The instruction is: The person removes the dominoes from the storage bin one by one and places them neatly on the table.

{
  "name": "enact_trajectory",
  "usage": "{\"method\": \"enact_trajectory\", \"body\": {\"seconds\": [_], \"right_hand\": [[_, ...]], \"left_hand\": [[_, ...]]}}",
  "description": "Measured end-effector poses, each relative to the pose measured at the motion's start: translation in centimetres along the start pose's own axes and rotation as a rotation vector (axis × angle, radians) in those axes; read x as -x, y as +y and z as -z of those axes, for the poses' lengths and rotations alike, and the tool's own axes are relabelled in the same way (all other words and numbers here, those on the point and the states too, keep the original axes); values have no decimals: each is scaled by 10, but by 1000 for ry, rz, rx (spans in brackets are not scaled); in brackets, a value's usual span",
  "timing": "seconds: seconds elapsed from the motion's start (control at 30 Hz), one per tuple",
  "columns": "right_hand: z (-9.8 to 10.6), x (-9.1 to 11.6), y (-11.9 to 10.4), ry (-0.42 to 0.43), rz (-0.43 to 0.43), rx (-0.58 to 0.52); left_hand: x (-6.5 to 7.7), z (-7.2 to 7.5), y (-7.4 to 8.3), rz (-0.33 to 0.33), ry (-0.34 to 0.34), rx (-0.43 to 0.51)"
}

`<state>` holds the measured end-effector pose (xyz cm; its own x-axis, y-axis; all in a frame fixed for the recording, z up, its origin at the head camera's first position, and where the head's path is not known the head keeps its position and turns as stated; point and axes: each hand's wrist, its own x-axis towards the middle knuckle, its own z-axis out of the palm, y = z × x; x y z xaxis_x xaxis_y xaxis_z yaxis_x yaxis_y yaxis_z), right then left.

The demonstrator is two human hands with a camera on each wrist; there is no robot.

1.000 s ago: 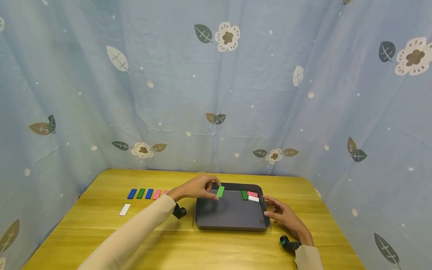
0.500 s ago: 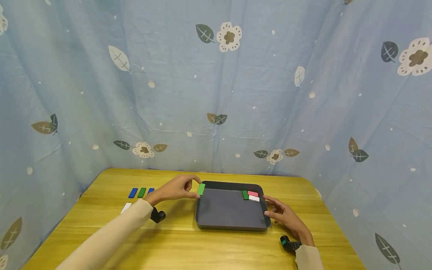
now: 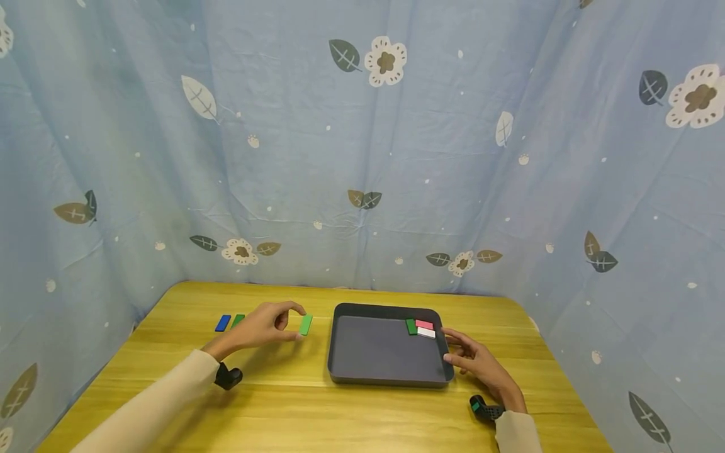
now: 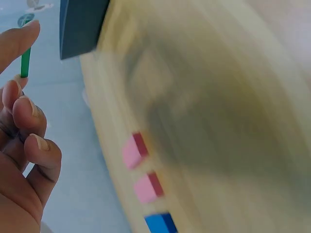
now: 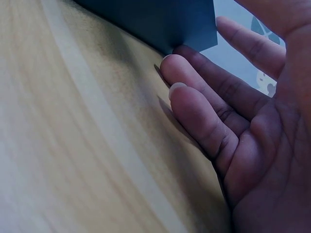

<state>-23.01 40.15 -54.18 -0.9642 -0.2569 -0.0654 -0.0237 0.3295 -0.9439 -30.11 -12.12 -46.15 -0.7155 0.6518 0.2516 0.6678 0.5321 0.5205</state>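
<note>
Between thumb and index finger my left hand [image 3: 266, 327] pinches a light green rectangular tile [image 3: 306, 325]. It holds the tile above the table, left of a dark grey tray [image 3: 391, 382]. The left wrist view shows the same green tile [image 4: 25, 60] edge-on, with two pink tiles [image 4: 148, 188] and a blue tile [image 4: 161, 223] on the table below the hand. At the tray's right side my right hand [image 3: 478, 362] has relaxed fingers, with its fingertips right at the wall. Inside the tray's far right corner lie a dark green tile [image 3: 411, 327], a pink tile [image 3: 424, 324] and a white tile [image 3: 426, 333].
Farther left on the wooden table [image 3: 317, 421] lie another blue tile [image 3: 223, 323] and a dark green tile [image 3: 238, 319], the latter partly behind the left hand. A patterned blue curtain [image 3: 283, 157] hangs behind and around the table.
My left hand has moved left from over the tray to over the table, still pinching the light green tile. Its arm now covers the white tile on the left. My right hand stays in place.
</note>
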Motion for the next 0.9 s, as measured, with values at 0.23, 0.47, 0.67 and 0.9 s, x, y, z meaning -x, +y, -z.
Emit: {"method": "enact_trajectory", "body": {"seconds": [0.23, 0.47, 0.67, 0.9], "right_hand": [[-1, 1, -2, 19, -7, -1], [-2, 1, -3, 14, -6, -16], [-2, 1, -2, 10, -9, -14], [-1, 0, -2, 13, -7, -12]], "left_hand": [[25, 11, -9, 41, 38, -16], [51, 15, -24, 63, 66, -16], [68, 16, -37, 117, 52, -12], [86, 15, -49, 176, 39, -9]]}}
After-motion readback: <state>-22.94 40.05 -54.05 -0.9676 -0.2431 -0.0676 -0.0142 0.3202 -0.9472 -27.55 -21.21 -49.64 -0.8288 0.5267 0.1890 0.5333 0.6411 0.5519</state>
